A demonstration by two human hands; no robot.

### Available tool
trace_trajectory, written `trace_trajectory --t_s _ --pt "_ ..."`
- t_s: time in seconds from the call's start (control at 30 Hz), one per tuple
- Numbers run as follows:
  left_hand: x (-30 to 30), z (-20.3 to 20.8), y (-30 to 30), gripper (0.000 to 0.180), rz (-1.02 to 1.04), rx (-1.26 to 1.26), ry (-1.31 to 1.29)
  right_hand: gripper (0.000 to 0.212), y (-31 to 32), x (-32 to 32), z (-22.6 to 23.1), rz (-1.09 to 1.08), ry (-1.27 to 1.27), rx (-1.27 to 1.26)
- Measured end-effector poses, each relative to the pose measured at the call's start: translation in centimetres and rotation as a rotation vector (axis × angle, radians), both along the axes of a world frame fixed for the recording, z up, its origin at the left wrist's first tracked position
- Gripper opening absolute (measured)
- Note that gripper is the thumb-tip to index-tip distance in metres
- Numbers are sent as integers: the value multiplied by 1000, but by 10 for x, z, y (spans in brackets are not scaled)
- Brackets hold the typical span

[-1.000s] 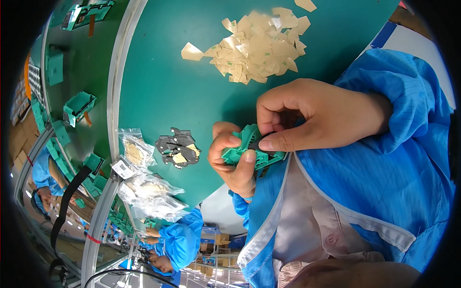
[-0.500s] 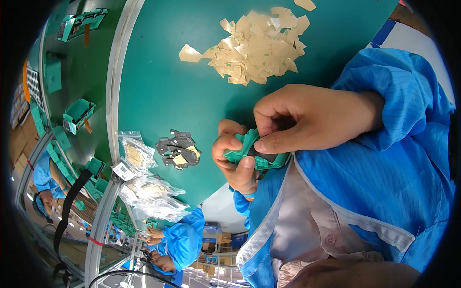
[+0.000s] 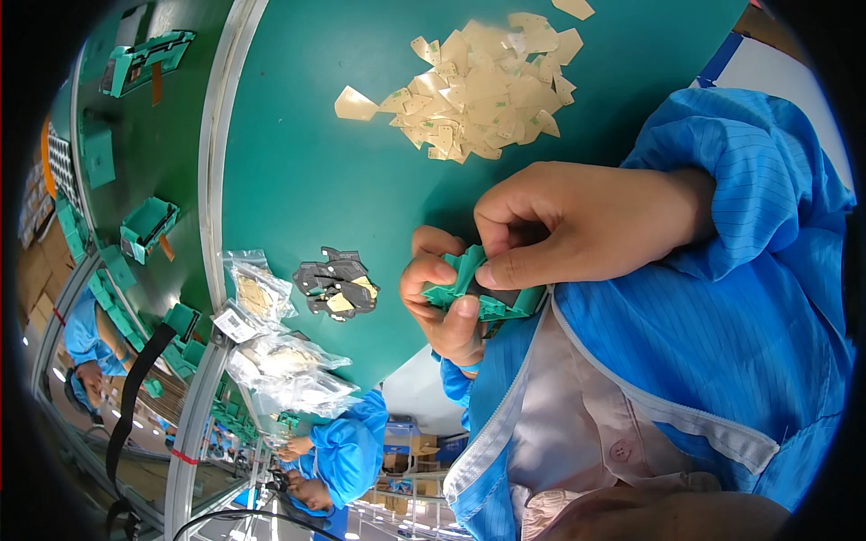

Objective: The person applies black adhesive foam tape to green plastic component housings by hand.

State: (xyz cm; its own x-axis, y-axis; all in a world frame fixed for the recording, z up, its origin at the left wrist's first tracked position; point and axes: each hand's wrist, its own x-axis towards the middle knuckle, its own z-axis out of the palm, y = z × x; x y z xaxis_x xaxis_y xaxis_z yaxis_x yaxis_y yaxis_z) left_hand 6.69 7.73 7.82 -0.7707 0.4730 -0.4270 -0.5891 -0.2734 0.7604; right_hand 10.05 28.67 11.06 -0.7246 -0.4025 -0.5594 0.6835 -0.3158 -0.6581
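Observation:
My left hand (image 3: 439, 293) is closed around a green plastic housing (image 3: 492, 309), held close to my jacket front. A flat black piece (image 3: 502, 296) lies within the housing. From the right, my right hand (image 3: 577, 221) reaches over it with thumb and index finger pinched at the black piece; the fingertips partly hide it. Left of my hands, a small heap of black cut pieces (image 3: 336, 285) with some cream patches lies on the green table (image 3: 361, 189). Beyond my hands is a large pile of cream cut sheets (image 3: 487, 90).
Clear plastic bags (image 3: 287, 356) lie at the table's left corner. Past a metal rail (image 3: 213, 135) runs a green conveyor (image 3: 185, 117) carrying green housings (image 3: 149, 224). A co-worker in blue (image 3: 347, 451) sits at the lower left, and a black strap (image 3: 135, 397) hangs nearby.
Housings on the conveyor have shifted slightly downward in the view, and another dark part shows at its top. My hands keep nearly the same grip and place.

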Motion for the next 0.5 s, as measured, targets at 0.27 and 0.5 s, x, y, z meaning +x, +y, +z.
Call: trace_trajectory --t_s 0.27,0.5 --pt "-2 2 2 34 -8 -9 6 28 1 -2 0 4 9 28" --pt "1 0 1 35 16 -31 2 29 -1 0 -3 17 27 58"
